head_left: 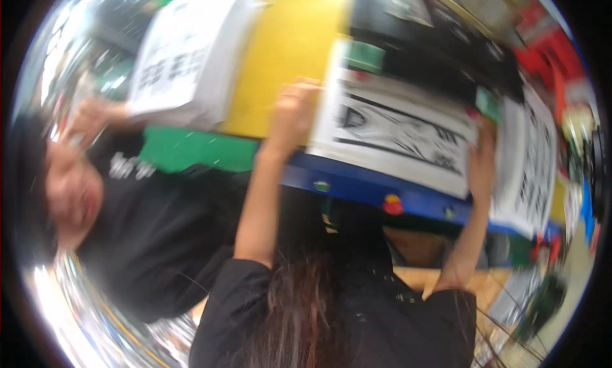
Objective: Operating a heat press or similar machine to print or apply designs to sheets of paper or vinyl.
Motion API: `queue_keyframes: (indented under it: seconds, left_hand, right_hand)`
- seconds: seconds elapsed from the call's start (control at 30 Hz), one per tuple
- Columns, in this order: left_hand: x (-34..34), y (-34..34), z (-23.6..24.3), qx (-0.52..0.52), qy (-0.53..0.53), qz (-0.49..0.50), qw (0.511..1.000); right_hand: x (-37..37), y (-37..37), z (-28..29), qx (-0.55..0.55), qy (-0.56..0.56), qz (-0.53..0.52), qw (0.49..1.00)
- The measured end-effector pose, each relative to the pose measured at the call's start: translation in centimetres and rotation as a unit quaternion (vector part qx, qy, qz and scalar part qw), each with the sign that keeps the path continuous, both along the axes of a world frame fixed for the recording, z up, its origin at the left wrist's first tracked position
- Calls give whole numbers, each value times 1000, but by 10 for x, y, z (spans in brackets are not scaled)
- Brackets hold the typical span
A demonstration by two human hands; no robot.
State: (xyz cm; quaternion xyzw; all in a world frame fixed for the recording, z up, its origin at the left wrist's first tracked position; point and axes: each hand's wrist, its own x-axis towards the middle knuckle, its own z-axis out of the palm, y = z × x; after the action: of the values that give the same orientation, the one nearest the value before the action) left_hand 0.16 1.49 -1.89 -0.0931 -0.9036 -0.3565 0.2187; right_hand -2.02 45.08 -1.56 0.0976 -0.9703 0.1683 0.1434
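Observation:
A white sheet with a bold black print (401,135) lies on a pale board in front of me, its long side tilted down to the right. My left hand (293,116) is at the sheet's left edge, over a yellow surface; motion smears its fingers, and a grip cannot be made out. At the sheet's right edge is my right hand (482,161), fingers stretched away from me and thumb apart, close to the paper. Beyond the sheet stands a dark panel (433,59). A green block (365,56) sits at the panel's near left, and another green piece (488,103) is beyond my right hand.
A thick stack of printed sheets (191,56) rests at the left, beside the yellow board (280,43). Another printed stack (526,158) is at the right. A blue table edge (370,186) runs nearest me. A person in black (159,234) is close on my left, one hand raised.

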Motion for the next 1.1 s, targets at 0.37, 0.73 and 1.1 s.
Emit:
queue_keyframes:
  seconds: [0.37,0.73,1.1]
  left_hand:
    - [23,-2,-7,-30,-12,36,999]
    - [101,6,5,-178,-73,-36,981]
    - [116,6,-1,-172,-82,-44,981]
  right_hand:
    - [13,0,1,15,-5,29,999]
    - [70,-8,50,5,-142,35,989]
    - [108,8,35,75,-125,66,987]
